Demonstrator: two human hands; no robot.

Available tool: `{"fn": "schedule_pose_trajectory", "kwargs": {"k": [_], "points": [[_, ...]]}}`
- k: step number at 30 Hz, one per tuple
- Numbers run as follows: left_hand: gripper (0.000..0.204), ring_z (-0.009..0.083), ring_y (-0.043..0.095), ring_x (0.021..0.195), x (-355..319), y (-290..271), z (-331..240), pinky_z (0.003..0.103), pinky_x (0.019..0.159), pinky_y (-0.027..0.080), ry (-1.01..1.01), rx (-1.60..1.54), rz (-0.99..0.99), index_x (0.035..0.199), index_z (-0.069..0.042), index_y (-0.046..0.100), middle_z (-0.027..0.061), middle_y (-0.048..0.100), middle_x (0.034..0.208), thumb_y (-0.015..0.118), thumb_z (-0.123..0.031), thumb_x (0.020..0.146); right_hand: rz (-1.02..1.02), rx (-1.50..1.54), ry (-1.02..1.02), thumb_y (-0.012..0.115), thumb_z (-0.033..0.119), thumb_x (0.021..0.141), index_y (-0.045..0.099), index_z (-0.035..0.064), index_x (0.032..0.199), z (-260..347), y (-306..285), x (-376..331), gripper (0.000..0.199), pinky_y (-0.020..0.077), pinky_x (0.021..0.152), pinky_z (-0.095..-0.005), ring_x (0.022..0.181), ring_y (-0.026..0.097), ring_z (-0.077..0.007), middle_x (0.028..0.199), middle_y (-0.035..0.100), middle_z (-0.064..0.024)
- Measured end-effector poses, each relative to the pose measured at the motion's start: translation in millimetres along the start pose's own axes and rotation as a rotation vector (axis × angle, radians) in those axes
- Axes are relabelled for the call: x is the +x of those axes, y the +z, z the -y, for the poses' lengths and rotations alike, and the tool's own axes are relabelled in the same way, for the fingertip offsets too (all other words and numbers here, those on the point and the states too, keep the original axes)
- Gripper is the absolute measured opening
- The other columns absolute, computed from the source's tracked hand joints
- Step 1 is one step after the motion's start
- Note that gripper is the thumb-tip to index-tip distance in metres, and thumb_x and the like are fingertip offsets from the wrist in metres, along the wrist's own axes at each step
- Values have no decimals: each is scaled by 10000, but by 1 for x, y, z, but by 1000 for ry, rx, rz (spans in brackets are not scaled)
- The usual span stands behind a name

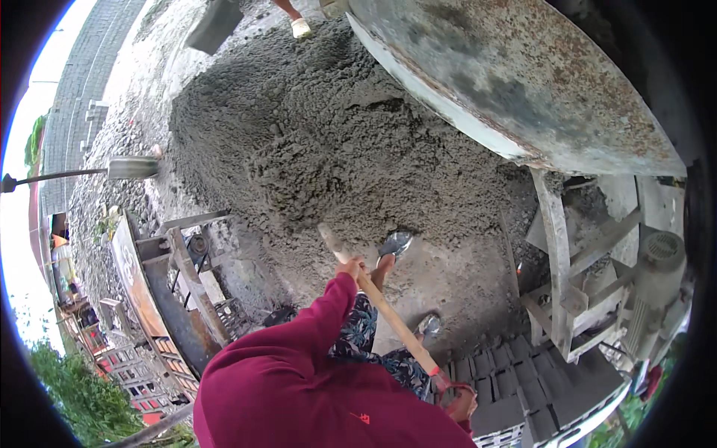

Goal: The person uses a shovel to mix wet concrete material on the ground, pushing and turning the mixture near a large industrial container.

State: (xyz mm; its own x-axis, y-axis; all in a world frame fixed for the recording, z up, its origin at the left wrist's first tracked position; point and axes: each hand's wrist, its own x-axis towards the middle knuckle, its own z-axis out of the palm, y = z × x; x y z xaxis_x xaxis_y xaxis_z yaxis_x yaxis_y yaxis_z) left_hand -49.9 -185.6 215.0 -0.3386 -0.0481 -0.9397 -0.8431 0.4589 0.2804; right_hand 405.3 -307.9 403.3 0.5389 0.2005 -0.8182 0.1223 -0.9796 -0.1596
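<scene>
Concrete heap (328,142): a wide grey mound of wet mix spread over the ground, the landmark for all else.
Mixer drum (523,82): rusty, grey-streaked metal, looming over the right-hand edge of the heap on a pale frame (556,261).
Person: maroon sleeves and a patterned garment, standing at the near edge of the heap, feet in grey footwear (396,243) just at its rim.
Wooden handle (381,302): long and pale, running diagonally from the near rim of the heap back toward the person's right side; its working end is not visible.
Left hand (351,266): clenched around the handle at its upper part, closest to the heap.
Right hand (461,403): closed around the handle's lower end, well back from the heap.
Second shovel (133,168): a flat blade on a dark shaft, at the heap's left edge.
Another person's foot (300,27): at the far side of the heap.
</scene>
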Motion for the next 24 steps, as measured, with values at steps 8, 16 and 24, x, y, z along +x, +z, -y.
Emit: {"fn": "schedule_pose_trajectory", "kwargs": {"k": [8, 16, 24], "points": [[509, 303, 660, 854, 38, -141, -239, 374, 749, 526, 664, 623, -1010, 1015, 78, 572, 206, 644, 964, 706, -273, 672, 1138, 264, 115, 583, 403, 786, 548, 108, 878, 143, 176, 2, 311, 326, 369, -316, 436, 459, -140, 537, 455, -16], [317, 291, 571, 580, -104, -130, 10, 398, 547, 516, 644, -257, 124, 967, -36, 478, 113, 556, 750, 624, -219, 752, 725, 733, 41, 578, 235, 760, 534, 60, 812, -9, -47, 19, 188, 436, 400, -340, 395, 441, -213, 551, 473, -53], [181, 245, 544, 544, -151, -13, 346, 433, 522, 481, 22, 105, 481, 918, -51, 507, 102, 524, 708, 579, -138, 776, 366, 901, -291, 625, 234, 707, 495, -30, 1176, -231, -296, -41, 553, 384, 306, -285, 347, 401, -151, 511, 439, -26]]}}
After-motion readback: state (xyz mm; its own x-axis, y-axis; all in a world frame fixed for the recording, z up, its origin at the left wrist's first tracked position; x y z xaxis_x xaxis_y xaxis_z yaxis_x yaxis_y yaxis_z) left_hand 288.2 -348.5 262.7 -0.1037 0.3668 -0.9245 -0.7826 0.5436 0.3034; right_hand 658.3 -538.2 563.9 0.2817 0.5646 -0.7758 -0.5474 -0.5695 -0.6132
